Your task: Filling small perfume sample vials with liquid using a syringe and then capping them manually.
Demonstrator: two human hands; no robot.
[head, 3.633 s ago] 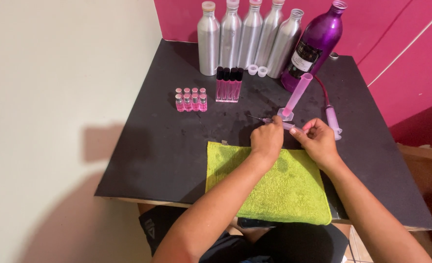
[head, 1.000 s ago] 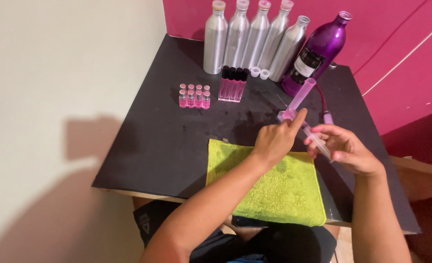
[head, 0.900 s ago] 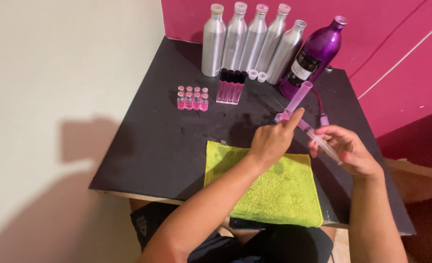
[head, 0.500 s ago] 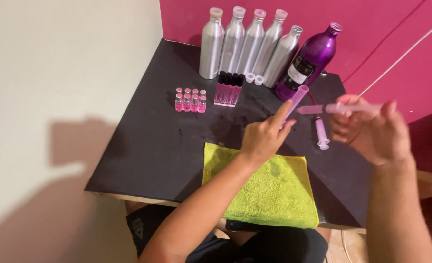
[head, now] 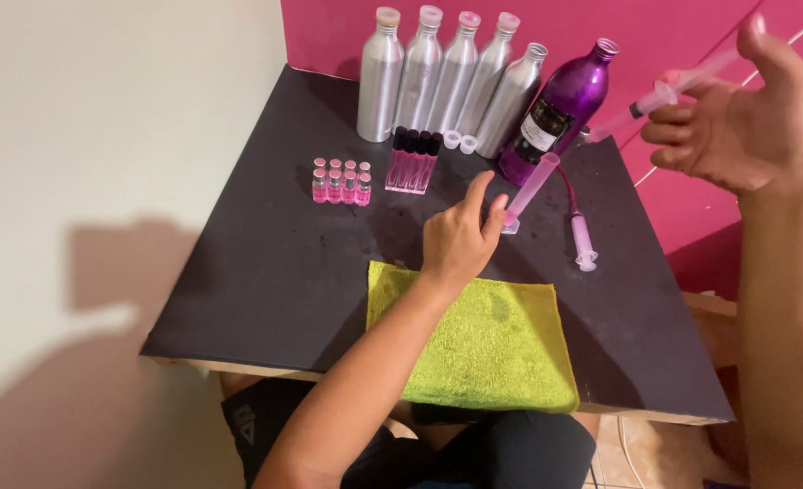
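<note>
Bottles (head: pixel 447 77) and vials (head: pixel 341 181) crowded the table's (head: pixel 265 272) far edge; its left side lay open.

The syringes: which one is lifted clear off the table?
The syringe in the right hand, raised near the pink wall. One leans under the left hand; another lies flat beside the purple bottle.

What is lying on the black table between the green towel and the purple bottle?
In the head view, a pink syringe lies there with its tube, and the left hand holds a second tilted syringe.

Left hand (head: pixel 456 240) steadying pink syringe (head: pixel 530 190), right hand (head: pixel 736 127) lifting clear syringe (head: pixel 682 86)
</note>
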